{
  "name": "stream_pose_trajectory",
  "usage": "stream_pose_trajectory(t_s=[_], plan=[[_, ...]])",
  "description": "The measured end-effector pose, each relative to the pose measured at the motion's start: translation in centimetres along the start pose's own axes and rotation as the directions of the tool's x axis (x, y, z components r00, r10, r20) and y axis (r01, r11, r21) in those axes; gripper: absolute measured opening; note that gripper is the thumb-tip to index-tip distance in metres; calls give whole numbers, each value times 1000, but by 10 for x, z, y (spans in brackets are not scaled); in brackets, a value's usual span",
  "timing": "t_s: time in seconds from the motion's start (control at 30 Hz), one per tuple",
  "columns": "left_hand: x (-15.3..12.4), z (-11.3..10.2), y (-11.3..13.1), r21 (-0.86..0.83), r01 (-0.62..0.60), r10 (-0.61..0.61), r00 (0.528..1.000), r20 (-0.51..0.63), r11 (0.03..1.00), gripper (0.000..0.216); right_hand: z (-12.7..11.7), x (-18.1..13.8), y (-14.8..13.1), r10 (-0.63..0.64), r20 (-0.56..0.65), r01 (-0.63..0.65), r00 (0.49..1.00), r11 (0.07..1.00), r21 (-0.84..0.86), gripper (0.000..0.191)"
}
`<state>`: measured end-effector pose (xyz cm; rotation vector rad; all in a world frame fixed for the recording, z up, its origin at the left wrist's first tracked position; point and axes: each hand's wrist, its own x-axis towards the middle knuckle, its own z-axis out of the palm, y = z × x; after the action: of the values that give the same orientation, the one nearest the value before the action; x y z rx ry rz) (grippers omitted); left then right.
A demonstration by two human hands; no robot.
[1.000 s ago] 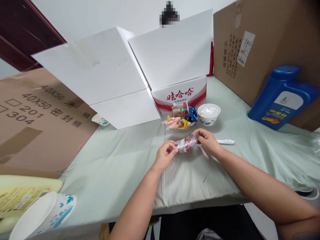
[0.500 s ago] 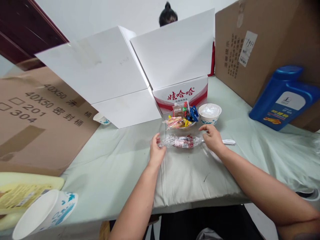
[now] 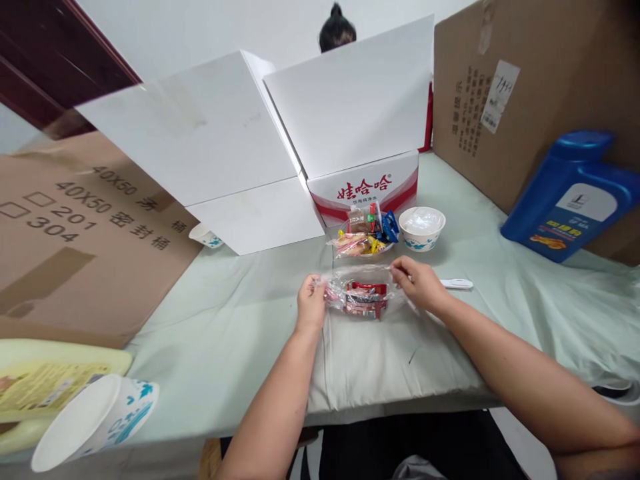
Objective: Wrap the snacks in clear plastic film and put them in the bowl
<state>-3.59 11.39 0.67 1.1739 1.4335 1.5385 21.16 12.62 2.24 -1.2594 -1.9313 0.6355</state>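
A clear plastic bag [image 3: 367, 298] with red-wrapped snacks inside is stretched between my two hands, low over the cloth. My left hand [image 3: 313, 303] is closed on its left end. The fingers of my right hand [image 3: 417, 283] pinch the bag's upper right edge. Just behind the bag is a plate of wrapped snacks [image 3: 364, 232] in yellow, pink, brown and blue packets. To its right stands a white paper bowl [image 3: 421, 240] with a blue pattern and clear plastic in it. A white plastic handle [image 3: 457, 284] lies beside my right hand, its other end hidden.
White boxes [image 3: 367, 100] stand behind the plate, with a person's head [image 3: 337, 30] beyond. Cardboard boxes flank the table left [image 3: 85, 253] and right [image 3: 505, 100]. A blue bottle [image 3: 570, 197] leans at right. A paper bowl [image 3: 93, 420] and yellow jug [image 3: 60, 373] are near left.
Both hands have taken hold of the bag, which was lying flatter before. It is now spread wider, its upper edge raised. My right fingers have closed in a pinch.
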Motion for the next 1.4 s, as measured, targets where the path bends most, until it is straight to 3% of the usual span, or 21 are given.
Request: stream_pose_trajectory(t_s=[0.17, 0.3, 0.4, 0.53, 0.6, 0.7, 0.8, 0.87, 0.97, 1.07, 1.13, 1.23, 1.33, 1.4], plan=[[2, 0, 1, 53, 118, -117, 993, -19, 992, 21, -1, 4, 12, -16, -265, -8, 964, 996, -89, 19], [3, 0, -1, 64, 133, -131, 991, -40, 989, 21, -2, 2, 9, -263, -405, 197, 876, 960, -198, 17], [3, 0, 0, 64, 130, -125, 989, -73, 989, 21, -3, -5, -6, -500, -363, 464, 787, 866, -188, 14], [3, -1, 2, 115, 117, -111, 992, -63, 986, 25, 0, -12, -22, -701, -141, 690, 699, 713, -128, 17], [3, -2, 2, 151, 86, -81, 996, -39, 985, 28, 4, -12, -22, -705, 11, 701, 709, 703, -114, 21], [6, -5, 1, 160, 55, -44, 996, -73, 986, 28, 12, -10, -15, -567, 215, 605, 795, 770, -203, 30], [11, -9, -1, 144, 85, -64, 988, -144, 986, 25, 16, -9, -6, -309, 224, 378, 924, 823, -424, 43], [14, -11, -3, 144, 114, -90, 982, -164, 983, 22, 17, -9, -2, -186, 195, 263, 963, 807, -529, 57], [19, -16, -5, 152, 116, -85, 977, -196, 982, 20, 16, -11, -3, -222, 228, 313, 948, 780, -542, 59], [27, -25, -5, 154, 83, -36, 957, -289, 985, 18, 13, -10, -6, -349, 260, 434, 900, 766, -474, 29], [33, -33, -3, 163, 64, 1, 929, -369, 985, 14, 11, -9, -6, -377, 232, 443, 896, 777, -447, 16], [36, -42, 3, 200, 24, 82, 861, -502, 979, 12, 6, -7, -6, -398, 120, 410, 910, 812, -416, 16], [27, -42, 10, 367, -137, 335, 759, -558, 920, 26, 6, -8, -8, -485, 88, 486, 870, 815, -316, 21], [18, -36, 13, 529, -315, 549, 747, -374, 788, 21, 11, -10, -12, -546, 168, 572, 820, 788, -229, 31]])
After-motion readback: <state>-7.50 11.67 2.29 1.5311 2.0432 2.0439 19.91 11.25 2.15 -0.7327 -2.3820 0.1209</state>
